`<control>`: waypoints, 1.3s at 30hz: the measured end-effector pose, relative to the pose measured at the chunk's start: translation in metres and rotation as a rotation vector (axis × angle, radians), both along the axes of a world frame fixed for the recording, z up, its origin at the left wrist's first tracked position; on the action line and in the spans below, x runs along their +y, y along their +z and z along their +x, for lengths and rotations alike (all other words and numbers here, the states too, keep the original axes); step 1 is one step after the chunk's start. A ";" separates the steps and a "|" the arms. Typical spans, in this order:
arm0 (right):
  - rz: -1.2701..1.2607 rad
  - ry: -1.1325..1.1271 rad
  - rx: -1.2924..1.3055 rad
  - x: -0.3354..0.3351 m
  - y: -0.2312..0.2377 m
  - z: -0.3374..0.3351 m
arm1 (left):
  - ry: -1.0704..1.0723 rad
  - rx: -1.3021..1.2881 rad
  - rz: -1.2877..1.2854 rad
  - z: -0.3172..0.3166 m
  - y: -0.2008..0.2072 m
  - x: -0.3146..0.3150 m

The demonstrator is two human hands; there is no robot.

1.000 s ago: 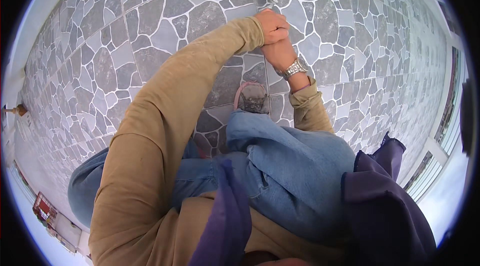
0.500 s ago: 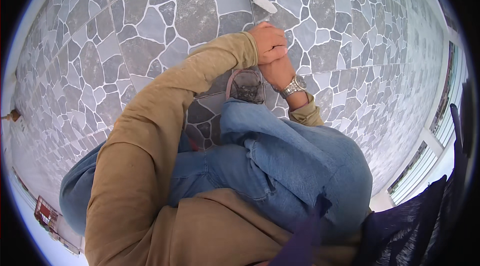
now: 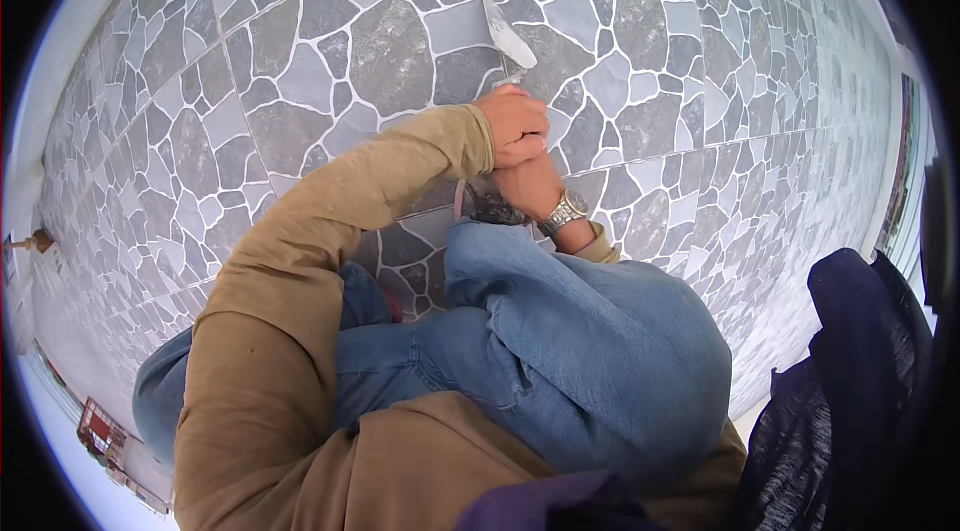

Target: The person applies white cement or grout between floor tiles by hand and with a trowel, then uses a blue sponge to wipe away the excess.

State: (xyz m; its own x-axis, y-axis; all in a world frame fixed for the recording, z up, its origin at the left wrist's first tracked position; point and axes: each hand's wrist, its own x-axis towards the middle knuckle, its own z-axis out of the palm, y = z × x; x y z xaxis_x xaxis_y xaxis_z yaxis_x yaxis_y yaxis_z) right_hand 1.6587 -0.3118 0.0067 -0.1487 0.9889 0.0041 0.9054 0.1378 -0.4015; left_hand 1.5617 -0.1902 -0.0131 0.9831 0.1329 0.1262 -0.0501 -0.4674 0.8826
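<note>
A trowel (image 3: 512,45) with a pale, smeared blade lies tilted along a joint between stone-patterned floor tiles, ahead of my hands. My left hand (image 3: 513,125) is closed at the near end of the trowel, its fingers wrapped round the grip. Pressed up against it from the near side is my right hand (image 3: 530,183), also closed, with a metal-banded wristwatch (image 3: 564,212) on its wrist. The trowel's handle is hidden inside my hands. Just below them, my shoe (image 3: 490,205) is partly covered by the right hand and a trouser leg.
The grey tiled floor (image 3: 390,53) with white lines spreads all round. My bent knees in blue jeans (image 3: 600,331) are close under my forearms. Dark cloth (image 3: 840,371) hangs at the right. A small brown object (image 3: 42,240) is at the far left.
Both hands and the trowel have come nearer to me and slightly left, the blade following the tile joint. My right hand now covers more of the shoe. The dark cloth has shifted.
</note>
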 end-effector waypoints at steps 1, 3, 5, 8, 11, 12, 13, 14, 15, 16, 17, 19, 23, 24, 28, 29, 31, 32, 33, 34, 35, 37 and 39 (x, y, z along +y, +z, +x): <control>-0.363 0.094 -0.077 0.002 -0.004 0.002 | 0.012 0.022 0.035 0.002 -0.001 0.016; -0.763 0.131 -0.145 0.016 0.013 -0.003 | 0.022 0.038 0.076 -0.001 0.000 0.014; -0.004 0.107 -0.011 -0.024 -0.001 -0.002 | -0.023 0.019 0.020 -0.002 0.010 -0.005; 0.077 -0.035 0.121 -0.008 -0.005 -0.006 | -0.012 0.023 0.013 -0.003 -0.004 0.001; -0.272 0.105 -0.060 0.017 0.006 0.021 | 0.109 -0.029 0.020 0.015 0.001 0.030; -0.284 -0.002 0.142 0.026 0.011 0.028 | 0.110 -0.034 0.018 0.018 0.004 0.028; -0.333 -0.084 0.249 0.022 0.012 0.034 | 0.118 -0.008 0.019 0.020 0.006 0.025; -0.372 -0.174 0.360 0.017 0.014 0.038 | 0.125 0.019 0.021 0.023 0.009 0.022; -0.371 -0.163 0.359 0.010 0.021 0.039 | 0.136 0.019 0.024 0.022 0.004 0.009; -0.658 -0.348 0.573 -0.002 0.032 0.036 | 0.203 -0.087 0.022 0.018 -0.006 -0.021; -0.955 -0.540 0.785 -0.018 0.039 0.034 | 0.271 -0.189 0.012 0.014 -0.010 -0.050; -0.440 -0.373 0.525 -0.083 0.013 0.037 | 0.200 -0.147 -0.007 0.019 0.005 -0.092; 0.069 -0.260 0.223 -0.111 -0.002 0.016 | -0.067 0.126 0.023 0.020 0.028 -0.120; 0.082 -0.304 0.192 -0.108 0.000 0.011 | -0.061 0.093 0.040 0.022 0.026 -0.115; -0.060 -0.277 0.115 -0.069 -0.002 0.040 | 0.062 -0.033 0.115 0.036 0.005 -0.057; -0.237 -0.152 0.111 -0.048 -0.005 0.053 | 0.066 -0.032 0.115 0.038 0.001 -0.036; -0.298 -0.151 0.033 -0.019 0.003 0.049 | 0.051 -0.041 0.193 0.039 -0.004 0.000; -0.342 -0.144 0.056 -0.021 0.005 0.049 | 0.059 -0.001 0.185 0.037 0.000 -0.004; -0.371 -0.138 0.073 -0.016 0.006 0.054 | 0.066 -0.006 0.199 0.037 0.004 -0.014; -0.194 -0.121 0.063 -0.032 0.010 0.054 | 0.080 -0.037 0.151 0.037 0.006 -0.035; -0.181 -0.120 0.056 -0.040 0.013 0.058 | 0.087 -0.070 0.105 0.040 0.007 -0.042; -0.104 -0.016 -0.009 -0.050 0.015 0.060 | 0.112 -0.073 0.078 0.042 0.007 -0.040; -0.205 -0.083 -0.021 -0.029 0.014 0.071 | 0.126 -0.088 0.033 0.047 0.005 -0.030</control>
State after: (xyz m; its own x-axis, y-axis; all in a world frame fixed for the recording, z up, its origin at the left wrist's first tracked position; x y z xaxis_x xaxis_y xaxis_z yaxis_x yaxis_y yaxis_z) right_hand 1.7297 -0.3411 0.0212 -0.0647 0.9776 -0.2002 0.9188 -0.0199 -0.3941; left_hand 1.6089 -0.2199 -0.0083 0.9440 0.2486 0.2170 -0.0654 -0.5035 0.8615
